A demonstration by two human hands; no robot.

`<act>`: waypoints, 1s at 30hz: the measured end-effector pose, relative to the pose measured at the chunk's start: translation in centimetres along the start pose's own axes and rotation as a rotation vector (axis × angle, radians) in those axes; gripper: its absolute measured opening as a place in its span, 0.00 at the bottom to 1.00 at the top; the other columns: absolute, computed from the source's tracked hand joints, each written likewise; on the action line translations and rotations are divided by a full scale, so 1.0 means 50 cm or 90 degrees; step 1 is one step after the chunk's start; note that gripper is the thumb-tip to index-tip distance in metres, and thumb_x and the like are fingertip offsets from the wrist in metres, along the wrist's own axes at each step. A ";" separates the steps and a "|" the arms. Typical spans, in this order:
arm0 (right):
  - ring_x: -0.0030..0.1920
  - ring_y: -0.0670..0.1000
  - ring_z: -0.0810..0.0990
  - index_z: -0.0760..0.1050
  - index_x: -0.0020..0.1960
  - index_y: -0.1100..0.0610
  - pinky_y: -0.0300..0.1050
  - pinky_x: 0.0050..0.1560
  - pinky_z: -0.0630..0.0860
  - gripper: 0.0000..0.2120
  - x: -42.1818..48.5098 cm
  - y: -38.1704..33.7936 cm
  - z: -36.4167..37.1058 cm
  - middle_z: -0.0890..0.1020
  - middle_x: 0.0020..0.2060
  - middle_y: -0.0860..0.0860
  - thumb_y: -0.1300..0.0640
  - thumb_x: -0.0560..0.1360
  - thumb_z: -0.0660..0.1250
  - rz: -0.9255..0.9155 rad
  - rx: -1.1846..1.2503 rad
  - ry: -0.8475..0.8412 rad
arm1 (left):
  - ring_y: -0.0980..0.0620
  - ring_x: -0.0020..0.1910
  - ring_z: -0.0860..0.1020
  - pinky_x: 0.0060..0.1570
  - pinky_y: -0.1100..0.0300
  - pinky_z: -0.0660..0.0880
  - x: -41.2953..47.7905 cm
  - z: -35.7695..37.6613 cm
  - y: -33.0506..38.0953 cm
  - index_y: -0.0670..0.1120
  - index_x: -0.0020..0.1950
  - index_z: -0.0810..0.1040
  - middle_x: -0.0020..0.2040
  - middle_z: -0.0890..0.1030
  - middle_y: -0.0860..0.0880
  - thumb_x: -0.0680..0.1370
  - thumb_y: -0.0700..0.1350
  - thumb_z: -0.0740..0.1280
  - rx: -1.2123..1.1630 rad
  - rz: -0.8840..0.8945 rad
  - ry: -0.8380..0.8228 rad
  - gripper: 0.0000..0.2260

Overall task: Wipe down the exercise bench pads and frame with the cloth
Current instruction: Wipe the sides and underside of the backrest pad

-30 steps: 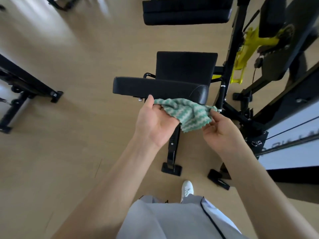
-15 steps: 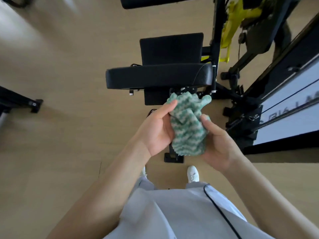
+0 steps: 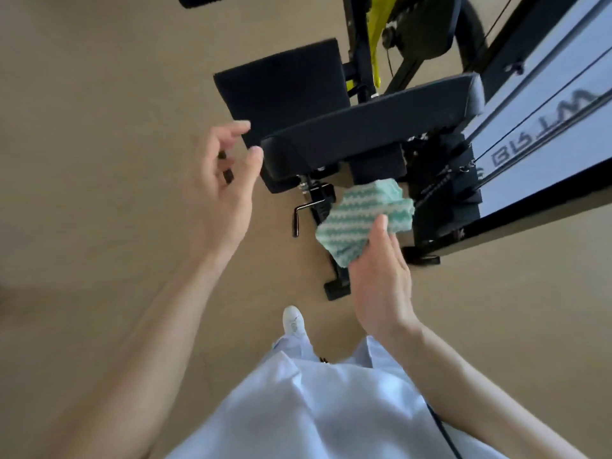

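Observation:
A black padded bench pad (image 3: 364,134) runs across the middle of the head view, with a second black pad (image 3: 281,91) behind and below it. The black metal frame (image 3: 319,197) with a crank handle (image 3: 299,215) shows under the pad. My right hand (image 3: 381,286) holds a folded green-and-white cloth (image 3: 361,217) just below the pad, in front of the frame post. My left hand (image 3: 222,183) is empty with fingers spread, its fingertips close to the pad's left end.
A cable machine with black uprights and yellow parts (image 3: 377,31) stands behind the bench. A white panel with black cables (image 3: 546,127) fills the right side. Another black pad (image 3: 205,0) sits at the top edge. Tan floor (image 3: 99,160) lies to the left. My white shoe (image 3: 293,319) is below.
My left hand has let go of the cloth and moved up-left toward the pad's end. The cloth now stays in my right hand alone. The view has tilted and shifted.

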State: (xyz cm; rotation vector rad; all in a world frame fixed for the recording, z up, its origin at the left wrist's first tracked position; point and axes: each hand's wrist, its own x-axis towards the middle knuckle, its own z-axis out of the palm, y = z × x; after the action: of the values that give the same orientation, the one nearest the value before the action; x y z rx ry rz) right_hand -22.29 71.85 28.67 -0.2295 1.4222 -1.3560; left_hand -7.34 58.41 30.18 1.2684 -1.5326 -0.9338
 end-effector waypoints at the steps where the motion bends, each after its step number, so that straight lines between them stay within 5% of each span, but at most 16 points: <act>1: 0.64 0.41 0.78 0.70 0.71 0.46 0.37 0.69 0.68 0.18 0.001 0.007 0.042 0.81 0.65 0.43 0.43 0.85 0.53 -0.026 -0.055 -0.020 | 0.49 0.60 0.79 0.60 0.51 0.77 0.025 -0.001 -0.012 0.56 0.67 0.77 0.61 0.81 0.48 0.83 0.49 0.66 0.021 0.015 -0.071 0.12; 3: 0.76 0.44 0.64 0.56 0.81 0.54 0.33 0.77 0.53 0.32 0.001 0.006 0.116 0.65 0.79 0.51 0.38 0.83 0.51 -0.087 -0.130 -0.072 | 0.43 0.71 0.75 0.74 0.47 0.71 0.059 0.017 -0.030 0.52 0.75 0.73 0.71 0.77 0.48 0.85 0.49 0.62 0.033 0.050 -0.212 0.17; 5: 0.79 0.43 0.59 0.50 0.83 0.53 0.43 0.81 0.52 0.42 0.014 0.001 0.180 0.59 0.81 0.49 0.31 0.78 0.56 -0.109 -0.036 -0.080 | 0.55 0.73 0.74 0.75 0.51 0.70 0.071 0.038 -0.042 0.47 0.76 0.73 0.73 0.76 0.52 0.86 0.51 0.60 0.058 0.103 -0.274 0.20; 8: 0.75 0.37 0.64 0.55 0.81 0.55 0.40 0.79 0.59 0.29 0.045 0.026 0.235 0.64 0.77 0.47 0.41 0.85 0.50 -0.173 -0.042 -0.085 | 0.56 0.69 0.77 0.71 0.48 0.74 0.078 0.039 -0.059 0.49 0.74 0.76 0.68 0.78 0.57 0.85 0.54 0.62 0.022 0.071 -0.299 0.19; 11: 0.78 0.38 0.60 0.61 0.79 0.53 0.42 0.80 0.56 0.32 0.061 0.070 0.262 0.67 0.77 0.47 0.35 0.83 0.48 -0.178 -0.074 -0.068 | 0.50 0.71 0.77 0.71 0.43 0.74 0.091 0.028 -0.064 0.49 0.74 0.76 0.69 0.79 0.53 0.84 0.55 0.64 -0.013 0.068 -0.341 0.20; 14: 0.67 0.22 0.58 0.62 0.77 0.49 0.23 0.70 0.51 0.22 0.083 0.097 0.254 0.70 0.69 0.37 0.46 0.87 0.44 -0.164 -0.081 -0.122 | 0.52 0.71 0.76 0.73 0.47 0.73 0.100 0.022 -0.063 0.43 0.75 0.74 0.69 0.79 0.53 0.85 0.50 0.63 0.006 0.099 -0.362 0.20; 17: 0.73 0.41 0.64 0.65 0.77 0.53 0.40 0.75 0.58 0.23 0.101 0.134 0.236 0.71 0.70 0.45 0.45 0.86 0.52 -0.087 -0.048 -0.126 | 0.52 0.73 0.75 0.75 0.46 0.71 0.103 0.017 -0.058 0.43 0.76 0.73 0.71 0.78 0.49 0.86 0.51 0.63 0.030 0.107 -0.385 0.21; 20: 0.57 0.50 0.78 0.75 0.61 0.55 0.47 0.61 0.72 0.11 0.125 0.177 0.215 0.80 0.55 0.49 0.59 0.79 0.65 -0.039 0.024 -0.082 | 0.54 0.73 0.75 0.75 0.48 0.71 0.101 0.015 -0.063 0.43 0.77 0.71 0.72 0.77 0.49 0.86 0.51 0.61 0.022 0.128 -0.385 0.21; 24: 0.57 0.63 0.82 0.78 0.52 0.55 0.67 0.62 0.78 0.19 0.122 0.229 0.180 0.83 0.52 0.61 0.72 0.72 0.56 -0.109 0.058 0.038 | 0.54 0.75 0.73 0.75 0.50 0.70 0.106 0.016 -0.078 0.43 0.78 0.70 0.75 0.75 0.48 0.86 0.50 0.60 0.019 0.172 -0.390 0.21; 28: 0.51 0.64 0.83 0.78 0.52 0.64 0.59 0.55 0.83 0.13 0.112 0.225 0.176 0.83 0.50 0.64 0.71 0.76 0.56 -0.206 0.024 0.249 | 0.56 0.69 0.76 0.70 0.55 0.75 0.122 0.022 -0.111 0.42 0.77 0.71 0.68 0.77 0.54 0.87 0.47 0.60 -0.020 0.226 -0.383 0.20; 30: 0.47 0.59 0.85 0.79 0.48 0.63 0.58 0.50 0.83 0.11 0.111 0.207 0.189 0.85 0.45 0.58 0.70 0.74 0.59 -0.279 0.024 0.345 | 0.52 0.67 0.77 0.69 0.49 0.76 0.135 0.018 -0.129 0.46 0.76 0.72 0.64 0.77 0.61 0.86 0.48 0.61 -0.034 0.262 -0.402 0.19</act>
State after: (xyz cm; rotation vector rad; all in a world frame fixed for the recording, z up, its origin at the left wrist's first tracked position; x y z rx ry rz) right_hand -11.78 65.58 19.88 -0.1585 1.8635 -1.9006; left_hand -6.67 50.56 25.03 0.5905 -2.1312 -1.1439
